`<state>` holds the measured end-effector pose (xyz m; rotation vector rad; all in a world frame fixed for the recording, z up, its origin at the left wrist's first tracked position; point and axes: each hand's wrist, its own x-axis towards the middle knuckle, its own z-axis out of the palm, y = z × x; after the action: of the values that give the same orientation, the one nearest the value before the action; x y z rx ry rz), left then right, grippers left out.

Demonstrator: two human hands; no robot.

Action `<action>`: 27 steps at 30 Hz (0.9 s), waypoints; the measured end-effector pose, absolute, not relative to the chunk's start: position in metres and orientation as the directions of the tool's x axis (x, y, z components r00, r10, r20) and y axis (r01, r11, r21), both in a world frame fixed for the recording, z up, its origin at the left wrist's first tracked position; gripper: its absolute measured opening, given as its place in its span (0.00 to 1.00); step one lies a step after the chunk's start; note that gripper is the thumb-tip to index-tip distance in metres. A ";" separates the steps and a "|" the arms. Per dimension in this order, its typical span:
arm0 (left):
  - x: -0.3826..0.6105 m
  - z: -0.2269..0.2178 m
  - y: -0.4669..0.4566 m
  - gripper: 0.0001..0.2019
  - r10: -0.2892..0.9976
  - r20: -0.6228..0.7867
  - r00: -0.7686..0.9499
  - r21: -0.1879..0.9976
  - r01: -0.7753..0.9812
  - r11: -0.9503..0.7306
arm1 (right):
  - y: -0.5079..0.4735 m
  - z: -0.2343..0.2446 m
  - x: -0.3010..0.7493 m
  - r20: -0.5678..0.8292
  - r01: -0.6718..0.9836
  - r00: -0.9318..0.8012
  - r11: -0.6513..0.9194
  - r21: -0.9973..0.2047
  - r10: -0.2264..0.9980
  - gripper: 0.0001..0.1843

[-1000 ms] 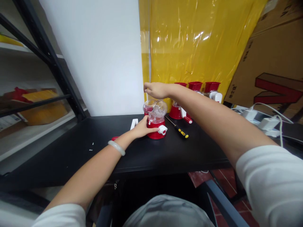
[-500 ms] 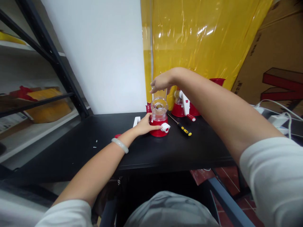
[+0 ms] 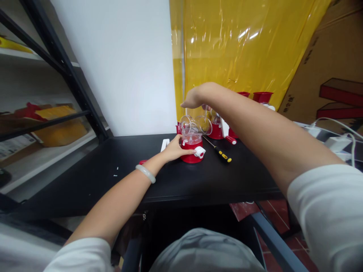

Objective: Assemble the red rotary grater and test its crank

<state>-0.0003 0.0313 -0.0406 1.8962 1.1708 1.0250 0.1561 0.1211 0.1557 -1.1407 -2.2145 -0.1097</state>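
Note:
A red suction-style base [image 3: 192, 153] with a white knob [image 3: 200, 152] on its front stands upright on the black table. My left hand [image 3: 174, 149] is closed around its left side, the thumb stretched across the front to the knob. On top of the base sits a clear plastic grater body [image 3: 195, 124], its round barrel lying crosswise. My right hand [image 3: 195, 99] grips the body's upright clear chute from above; the bent wrist hides part of the fingers. A white crank handle [image 3: 165, 144] with a red grip lies left of the base, partly behind my left arm.
A yellow-and-black screwdriver [image 3: 222, 154] lies right of the base. Behind it stand other red graters, one with a white crank [image 3: 225, 128], and red funnel tops [image 3: 262, 97]. A white panel [image 3: 119, 68] and yellow plastic sheet [image 3: 241, 49] rise behind the table [image 3: 113, 196].
My right hand has twisted the clear body on the base, so its round opening, which faced me, now points sideways. My left hand keeps its hold on the base.

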 end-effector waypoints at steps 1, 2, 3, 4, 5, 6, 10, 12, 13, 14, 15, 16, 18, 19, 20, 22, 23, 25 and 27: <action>-0.001 -0.041 0.032 0.40 0.919 0.267 0.289 0.848 0.383 -0.367 | 0.123 0.155 0.155 0.531 0.768 -0.444 0.612 -0.188 0.722 0.29; -0.001 -0.041 0.032 0.40 0.919 0.266 0.291 0.849 0.381 -0.366 | 0.123 0.154 0.154 0.476 0.783 -0.470 0.600 -0.164 0.743 0.28; -0.001 -0.041 0.032 0.40 0.920 0.264 0.291 0.849 0.382 -0.365 | 0.123 0.154 0.154 0.402 0.804 -0.489 0.579 -0.136 0.774 0.26; -0.002 -0.041 0.032 0.40 0.920 0.262 0.290 0.849 0.384 -0.363 | 0.122 0.154 0.153 0.366 0.812 -0.505 0.574 -0.107 0.782 0.25; -0.002 -0.041 0.032 0.40 0.921 0.262 0.289 0.849 0.385 -0.362 | 0.120 0.155 0.153 0.343 0.817 -0.516 0.571 -0.079 0.785 0.24; -0.002 -0.041 0.032 0.40 0.921 0.262 0.288 0.849 0.384 -0.362 | 0.117 0.155 0.153 0.327 0.825 -0.517 0.563 -0.057 0.791 0.23; -0.001 -0.040 0.031 0.40 0.923 0.263 0.281 0.854 0.376 -0.358 | 0.104 0.156 0.151 0.299 0.869 -0.449 0.489 -0.072 0.842 0.26; -0.001 -0.038 0.030 0.41 0.924 0.253 0.285 0.858 0.375 -0.351 | 0.100 0.157 0.154 0.324 0.865 -0.401 0.471 -0.175 0.857 0.28; -0.001 -0.037 0.030 0.42 0.923 0.249 0.294 0.862 0.368 -0.350 | 0.100 0.159 0.157 0.337 0.849 -0.380 0.470 -0.243 0.861 0.31; -0.002 -0.034 0.029 0.42 0.918 0.247 0.310 0.866 0.354 -0.352 | 0.100 0.160 0.161 0.345 0.824 -0.366 0.473 -0.312 0.864 0.33; -0.003 -0.031 0.028 0.43 0.910 0.245 0.334 0.872 0.334 -0.357 | 0.101 0.161 0.166 0.344 0.794 -0.357 0.476 -0.378 0.868 0.36; -0.006 -0.028 0.027 0.44 0.899 0.242 0.364 0.879 0.311 -0.362 | 0.103 0.162 0.172 0.332 0.763 -0.359 0.479 -0.433 0.872 0.39; -0.013 -0.021 0.026 0.44 0.874 0.225 0.431 0.893 0.267 -0.362 | 0.108 0.159 0.184 0.280 0.715 -0.353 0.451 -0.535 0.893 0.41; -0.018 -0.018 0.026 0.43 0.862 0.211 0.462 0.901 0.250 -0.355 | 0.111 0.155 0.190 0.248 0.697 -0.322 0.406 -0.591 0.914 0.40; -0.023 -0.015 0.026 0.43 0.850 0.197 0.488 0.908 0.236 -0.347 | 0.114 0.148 0.194 0.222 0.677 -0.269 0.348 -0.648 0.937 0.39; -0.032 -0.011 0.028 0.42 0.830 0.188 0.524 0.915 0.214 -0.342 | 0.123 0.126 0.201 0.180 0.640 -0.150 0.235 -0.732 0.972 0.34; -0.037 -0.009 0.029 0.41 0.820 0.192 0.540 0.914 0.206 -0.349 | 0.129 0.113 0.202 0.163 0.627 -0.098 0.188 -0.756 0.982 0.30; -0.044 -0.007 0.032 0.40 0.800 0.203 0.565 0.903 0.207 -0.375 | 0.140 0.082 0.201 0.108 0.578 -0.009 0.093 -0.810 0.994 0.22; -0.047 -0.006 0.033 0.40 0.792 0.204 0.575 0.888 0.231 -0.397 | 0.151 0.052 0.195 0.080 0.519 0.060 0.037 -0.854 0.995 0.14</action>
<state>-0.0472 0.0328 -0.0057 1.9190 0.8238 0.7961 0.1955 0.1505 0.0519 -1.5811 -1.5574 0.7950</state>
